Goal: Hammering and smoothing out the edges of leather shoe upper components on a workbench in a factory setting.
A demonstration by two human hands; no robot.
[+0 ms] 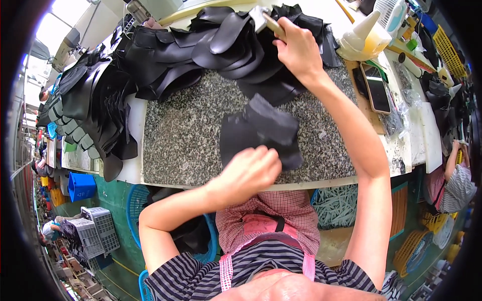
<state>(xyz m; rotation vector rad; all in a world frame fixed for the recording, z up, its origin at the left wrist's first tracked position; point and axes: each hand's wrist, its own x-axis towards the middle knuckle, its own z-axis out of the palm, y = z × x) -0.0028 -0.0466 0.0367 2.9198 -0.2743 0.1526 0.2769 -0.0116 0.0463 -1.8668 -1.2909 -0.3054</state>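
On a speckled stone slab [186,130], the left hand [249,173] pinches a dark leather piece [258,128] near the edge, while the right hand [298,50], fingers closed, grips a hammer [266,20] over the far black pile [211,47].

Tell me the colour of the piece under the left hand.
Black piece, seen in the head view, lying on the speckled grey slab.

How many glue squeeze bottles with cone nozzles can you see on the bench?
2: a pale yellowish plastic squeeze bottle beside the dark smartphone, and a smaller one by the far right edge. Clutter may hide others.
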